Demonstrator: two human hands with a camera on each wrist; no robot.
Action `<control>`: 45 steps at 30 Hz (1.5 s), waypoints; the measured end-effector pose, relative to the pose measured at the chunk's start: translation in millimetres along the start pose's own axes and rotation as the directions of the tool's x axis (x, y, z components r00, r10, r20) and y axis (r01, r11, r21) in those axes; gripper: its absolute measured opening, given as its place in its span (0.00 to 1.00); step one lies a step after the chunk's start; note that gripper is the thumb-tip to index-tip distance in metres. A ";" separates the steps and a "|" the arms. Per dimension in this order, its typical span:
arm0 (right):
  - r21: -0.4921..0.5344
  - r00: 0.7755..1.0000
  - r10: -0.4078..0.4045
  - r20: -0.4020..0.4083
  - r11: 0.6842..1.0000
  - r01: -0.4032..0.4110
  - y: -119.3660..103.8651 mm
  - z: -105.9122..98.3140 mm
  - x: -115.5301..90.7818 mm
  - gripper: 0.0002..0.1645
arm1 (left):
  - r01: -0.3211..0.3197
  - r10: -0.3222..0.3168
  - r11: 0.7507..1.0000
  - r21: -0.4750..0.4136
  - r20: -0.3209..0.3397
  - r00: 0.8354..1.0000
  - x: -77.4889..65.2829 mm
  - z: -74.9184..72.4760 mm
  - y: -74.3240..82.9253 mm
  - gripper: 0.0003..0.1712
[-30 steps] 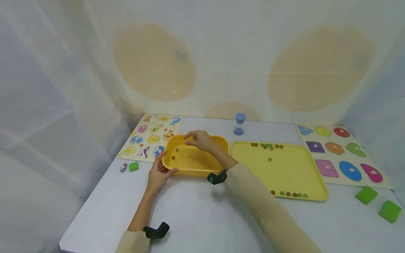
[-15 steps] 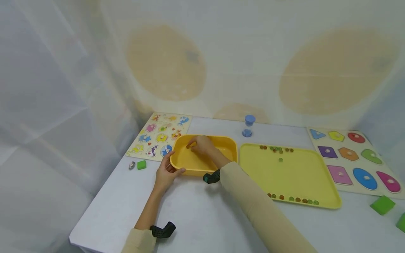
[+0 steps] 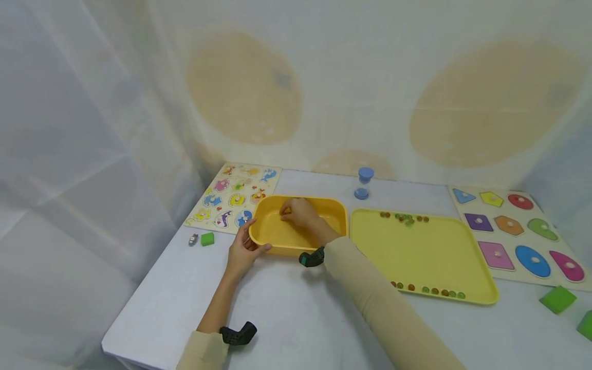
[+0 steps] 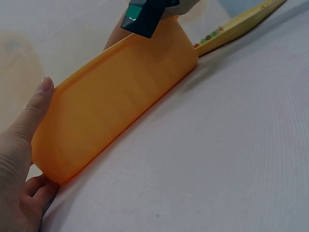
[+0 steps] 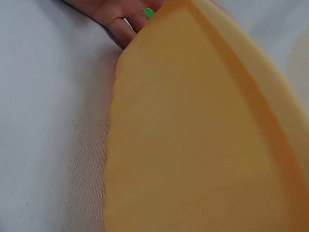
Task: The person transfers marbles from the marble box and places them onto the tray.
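My left hand (image 3: 241, 254) grips the left end of a deep orange-yellow plastic bin (image 3: 273, 237). In the left wrist view the thumb lies along the bin's upper edge, with the other fingers low at its corner. Inside the bin, my right hand (image 3: 299, 213) is held above the floor with fingers and thumb pinched together. The brown marble at those fingertips is mostly hidden by them. No loose marble shows on the visible bin floor. To the right, a shallow yellow tray (image 3: 416, 252) carries brown and green marbles along its far and near edges.
A blue sand timer (image 3: 363, 183) stands behind. An animal puzzle board (image 3: 233, 198) lies back left, a shape puzzle board (image 3: 509, 231) right. A green block (image 3: 207, 239) and small silvery object (image 3: 193, 239) sit left; another green block (image 3: 557, 299) lies right.
My right hand went down into the bin, closed on a marble and drew slightly right. A lone green marble in the tray rolled toward the far edge. The left hand kept its hold.
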State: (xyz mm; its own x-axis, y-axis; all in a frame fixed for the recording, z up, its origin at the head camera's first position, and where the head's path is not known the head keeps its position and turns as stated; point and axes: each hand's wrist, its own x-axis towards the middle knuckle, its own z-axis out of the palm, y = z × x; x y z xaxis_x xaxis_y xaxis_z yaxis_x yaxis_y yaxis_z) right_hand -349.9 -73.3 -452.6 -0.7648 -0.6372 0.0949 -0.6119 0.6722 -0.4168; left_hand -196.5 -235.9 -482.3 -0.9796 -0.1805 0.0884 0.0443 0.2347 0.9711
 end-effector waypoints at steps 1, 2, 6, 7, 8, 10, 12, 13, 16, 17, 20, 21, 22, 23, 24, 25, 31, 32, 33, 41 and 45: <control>0.006 1.000 0.002 0.000 1.000 -0.002 0.1 -0.5 -1.0 0.10 | 0.001 -0.001 1.000 0.000 -0.002 1.000 -0.1 0.6 -0.2 0.43; 0.008 1.000 0.003 0.000 1.000 -0.003 0.5 -0.8 -2.1 0.11 | 0.001 -0.001 1.000 0.000 -0.002 1.000 -0.2 1.3 -0.5 0.43; 0.021 1.000 0.010 0.009 1.000 -0.010 6.8 -3.7 -7.5 0.12 | 0.009 -0.009 1.000 0.003 0.017 1.000 -0.8 3.5 -1.1 0.43; 0.026 1.000 0.015 0.011 1.000 -0.015 9.0 -5.1 -9.4 0.13 | 0.013 -0.013 1.000 0.006 0.023 1.000 -1.1 3.5 -1.0 0.43; 0.033 1.000 0.023 0.015 0.999 -0.023 11.2 -6.6 -11.3 0.12 | 0.015 -0.015 1.000 0.006 0.030 0.999 -1.4 3.2 -0.5 0.43; 0.060 0.999 0.034 0.022 0.998 -0.035 14.6 -10.6 -15.0 0.12 | 0.024 -0.024 1.000 -0.001 0.034 0.999 -2.1 1.7 2.0 0.43; 0.073 0.999 0.026 0.021 0.997 -0.028 17.4 -14.0 -17.9 0.10 | 0.029 -0.029 1.000 -0.010 0.031 0.999 -3.3 -0.1 6.5 0.43; 0.085 1.000 0.020 0.020 0.996 -0.022 18.5 -15.2 -18.9 0.10 | 0.027 -0.027 0.999 -0.017 0.031 0.999 -4.3 -0.8 9.4 0.43; 0.093 0.999 -0.001 0.035 0.996 -0.002 20.4 -16.2 -20.3 0.10 | 0.024 -0.023 0.999 -0.025 0.037 0.999 -8.0 -0.9 18.5 0.43; 0.084 0.999 -0.007 0.042 0.996 0.003 20.9 -15.5 -19.9 0.10 | 0.019 -0.018 1.000 -0.021 0.044 0.999 -9.3 -0.7 20.7 0.43; 0.075 0.997 -0.010 0.072 0.997 0.004 20.7 -12.2 -18.7 0.10 | 0.014 -0.013 1.000 -0.007 0.053 0.999 -12.2 0.7 23.5 0.43; 0.062 0.997 -0.014 0.076 0.998 0.009 20.8 -10.6 -17.8 0.10 | 0.011 -0.011 1.000 -0.001 0.051 0.999 -12.6 1.1 23.4 0.43; 0.051 0.997 -0.021 0.076 0.999 0.017 20.9 -8.6 -16.7 0.10 | 0.012 -0.012 1.000 0.006 0.048 0.999 -12.7 1.3 23.0 0.43; 0.041 0.997 -0.025 0.075 0.999 0.022 21.0 -6.9 -15.4 0.10 | 0.010 -0.010 1.000 0.011 0.046 0.999 -12.6 1.3 22.8 0.43; 0.036 0.997 -0.029 0.074 0.999 0.026 20.9 -5.7 -14.2 0.09 | 0.007 -0.008 1.000 0.013 0.043 0.999 -12.5 1.2 22.8 0.43; 0.027 0.997 -0.035 0.070 0.999 0.033 20.7 -4.9 -13.0 0.09 | 0.004 -0.005 1.000 0.018 0.041 0.999 -12.2 1.0 22.9 0.43; 0.044 0.992 -0.121 -0.045 0.991 0.123 7.9 -33.1 -26.9 0.10 | 0.011 -0.011 1.000 0.015 0.034 0.999 -10.1 0.1 21.5 0.43; 0.059 0.988 -0.135 -0.074 0.988 0.139 6.8 -44.3 -35.3 0.10 | 0.016 -0.016 1.000 0.010 0.035 0.999 -8.8 0.8 19.2 0.44; 0.080 0.984 -0.146 -0.103 0.985 0.154 7.4 -56.2 -45.0 0.11 | 0.018 -0.018 1.000 0.004 0.038 0.999 -7.3 1.4 16.6 0.44; 0.079 0.944 -0.065 -0.324 0.992 0.096 80.2 -119.8 -155.2 0.13 | 0.005 -0.005 1.000 0.012 0.033 0.999 -2.1 1.8 3.0 0.45; 0.055 0.947 0.081 -0.310 0.996 -0.067 131.6 -116.6 -209.6 0.13 | -0.007 0.007 1.000 0.028 0.021 1.000 -3.0 -1.3 2.4 0.46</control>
State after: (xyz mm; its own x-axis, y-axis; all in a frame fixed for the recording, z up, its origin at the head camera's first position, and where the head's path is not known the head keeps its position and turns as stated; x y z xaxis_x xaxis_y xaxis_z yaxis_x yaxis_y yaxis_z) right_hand -293.7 192.7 -421.9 -0.8363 -0.4328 0.3366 -0.5475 0.6915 -0.4712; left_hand -193.1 -236.0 -479.9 -0.9832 -0.1588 0.0902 0.0459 0.2629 0.9637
